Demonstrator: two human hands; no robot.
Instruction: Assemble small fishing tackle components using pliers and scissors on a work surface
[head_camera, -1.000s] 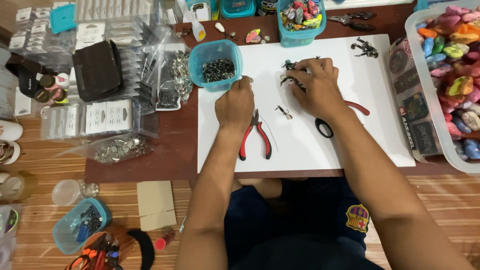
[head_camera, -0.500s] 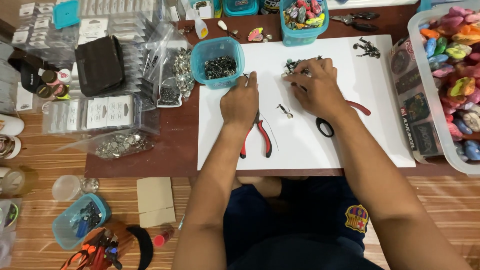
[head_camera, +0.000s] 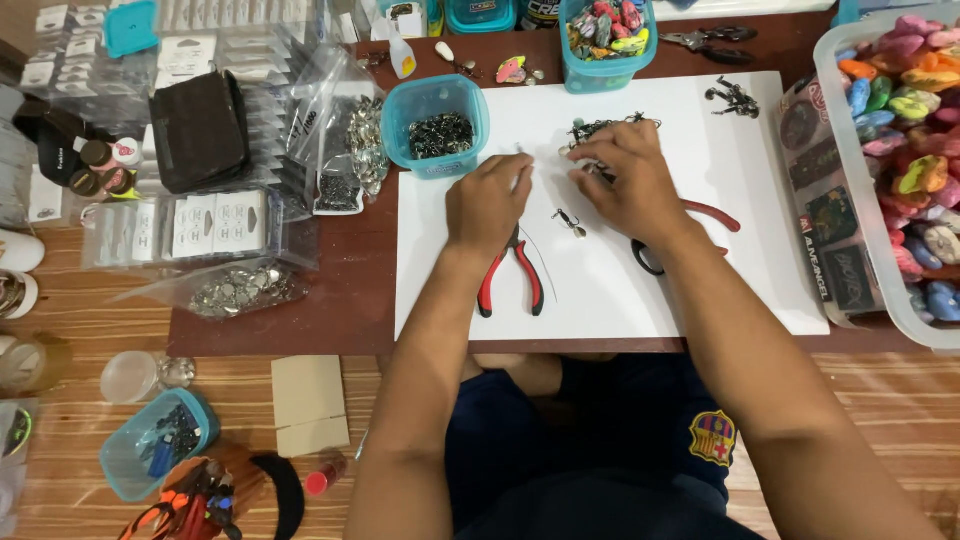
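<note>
My left hand (head_camera: 490, 200) rests on the white sheet (head_camera: 600, 290), fingers pinched together around something tiny near their tips. Red-handled pliers (head_camera: 510, 282) lie just under its wrist. My right hand (head_camera: 628, 182) is curled over a small heap of dark metal clasps (head_camera: 600, 128), its fingertips closed on one of them. Another red-handled tool (head_camera: 712, 214) pokes out from beneath that hand. A single small clasp (head_camera: 572, 222) lies between the hands. A teal tub of dark metal bits (head_camera: 436, 126) stands just beyond the left hand.
A clear bin of colourful charms (head_camera: 905, 160) sits at the right. Bags of silver rings (head_camera: 240, 288) and packets of cards (head_camera: 200, 225) cover the left of the table. A black pouch (head_camera: 198, 130) and a teal tub of charms (head_camera: 608, 40) stand at the back. Tools and a tub (head_camera: 160, 450) lie on the floor.
My left hand has shifted slightly right, closer to my right hand. The right hand stays over the clasps with only small finger movements.
</note>
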